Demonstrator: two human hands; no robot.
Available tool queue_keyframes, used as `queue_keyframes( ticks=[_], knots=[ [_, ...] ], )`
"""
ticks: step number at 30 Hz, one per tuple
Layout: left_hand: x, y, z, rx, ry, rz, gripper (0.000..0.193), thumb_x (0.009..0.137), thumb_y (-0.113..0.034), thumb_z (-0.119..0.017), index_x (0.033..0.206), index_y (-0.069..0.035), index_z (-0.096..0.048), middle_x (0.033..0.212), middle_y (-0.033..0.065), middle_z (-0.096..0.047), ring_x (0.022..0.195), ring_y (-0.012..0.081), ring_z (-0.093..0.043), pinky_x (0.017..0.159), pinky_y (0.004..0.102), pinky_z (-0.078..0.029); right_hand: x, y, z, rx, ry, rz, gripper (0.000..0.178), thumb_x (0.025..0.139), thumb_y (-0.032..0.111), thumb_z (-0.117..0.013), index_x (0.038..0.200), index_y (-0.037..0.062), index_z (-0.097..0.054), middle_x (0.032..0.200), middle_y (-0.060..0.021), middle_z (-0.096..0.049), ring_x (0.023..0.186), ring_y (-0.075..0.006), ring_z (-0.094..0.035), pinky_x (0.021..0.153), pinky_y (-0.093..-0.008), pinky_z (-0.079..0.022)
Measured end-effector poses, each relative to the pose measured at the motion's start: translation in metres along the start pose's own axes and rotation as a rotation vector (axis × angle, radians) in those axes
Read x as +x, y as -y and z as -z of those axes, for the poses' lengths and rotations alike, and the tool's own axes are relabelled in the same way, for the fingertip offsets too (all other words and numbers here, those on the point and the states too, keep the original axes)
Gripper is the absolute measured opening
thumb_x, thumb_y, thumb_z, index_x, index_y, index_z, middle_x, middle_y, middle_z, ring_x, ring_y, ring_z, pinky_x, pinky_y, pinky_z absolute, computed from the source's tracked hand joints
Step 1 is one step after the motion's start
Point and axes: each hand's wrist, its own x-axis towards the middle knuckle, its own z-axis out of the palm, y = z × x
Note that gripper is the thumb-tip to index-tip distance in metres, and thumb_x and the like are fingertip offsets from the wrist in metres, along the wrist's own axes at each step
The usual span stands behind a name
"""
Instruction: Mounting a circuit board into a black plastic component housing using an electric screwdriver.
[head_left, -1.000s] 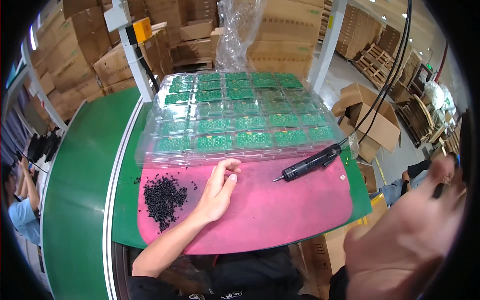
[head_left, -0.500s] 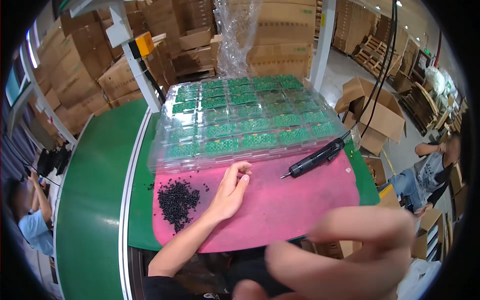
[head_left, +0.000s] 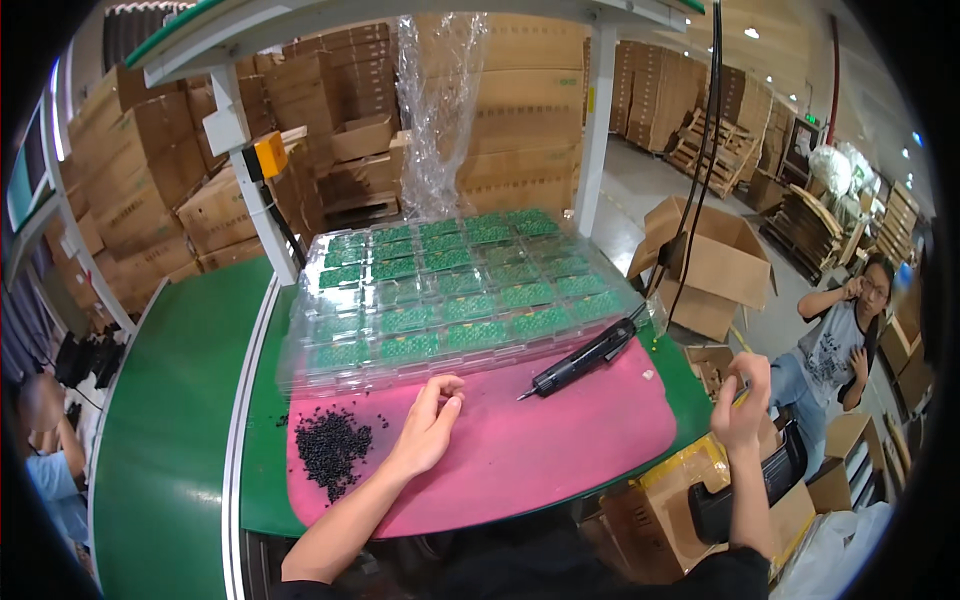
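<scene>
My left hand (head_left: 428, 432) rests on the pink mat (head_left: 540, 440), its fingers loosely curled, the thumb apart and nothing visible in it. Just left of it lies a loose pile of tiny black parts, like small screws (head_left: 332, 452). My right hand (head_left: 742, 408) is raised past the mat's right edge, fingers bent and apart, with no object showing. A black electric screwdriver (head_left: 585, 362) lies across the mat's far right, bit pointing left, touched by neither hand. Behind the mat, clear plastic trays (head_left: 350, 372) hold several green circuit boards (head_left: 472, 334).
A green conveyor belt (head_left: 175, 400) runs along the left. Cables (head_left: 712, 130) hang at the right, near an open cardboard box (head_left: 715, 270). Below my right hand are a carton (head_left: 690, 480) and a black curved object (head_left: 712, 512). Another person (head_left: 835, 335) sits at the right.
My right hand has moved away from close in front of the camera, rightward over the boxes. The view has tilted up; my left hand has stayed on the mat.
</scene>
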Motion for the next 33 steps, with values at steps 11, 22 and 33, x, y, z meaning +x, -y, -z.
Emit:
queue_keyframes(
  ticks=[11,22,33],
  knots=[
    [0.003,0.008,-0.008,0.000,0.031,-0.033,0.022,0.095,-0.014,-0.052,0.114,-0.004,-0.054,0.098,0.0058,-0.056,0.088,0.0132,-0.053,0.080,0.0290,-0.045,-0.372,-0.157,0.084,-0.632,0.713,-1.417,0.082,0.080,0.037,-0.064,0.141,0.0048,-0.021,0.137,-0.0309,-0.029,0.129,-0.0443,-0.031,0.104,-0.0509,-0.034],
    [0.007,-0.003,-0.012,-0.002,0.026,-0.021,0.017,0.094,-0.010,-0.051,0.109,-0.004,-0.055,0.087,0.0023,-0.058,0.082,0.0101,-0.055,0.076,0.0266,-0.045,-0.342,-0.146,0.120,-0.755,0.757,-1.796,0.062,0.089,0.031,-0.057,0.138,0.0026,-0.033,0.116,-0.0182,-0.063,0.100,-0.0347,-0.065,0.074,-0.0431,-0.055],
    [0.021,0.002,0.008,-0.077,-0.181,-0.082,0.015,0.093,-0.008,-0.050,0.105,-0.006,-0.059,0.093,-0.0014,-0.055,0.085,0.0083,-0.050,0.075,0.0239,-0.042,-0.220,-0.076,0.142,-0.273,0.388,-0.851,0.023,0.096,0.017,-0.054,0.105,-0.0035,-0.051,0.087,-0.0230,-0.056,0.081,-0.0385,-0.055,0.070,-0.0398,-0.045]
  ],
)
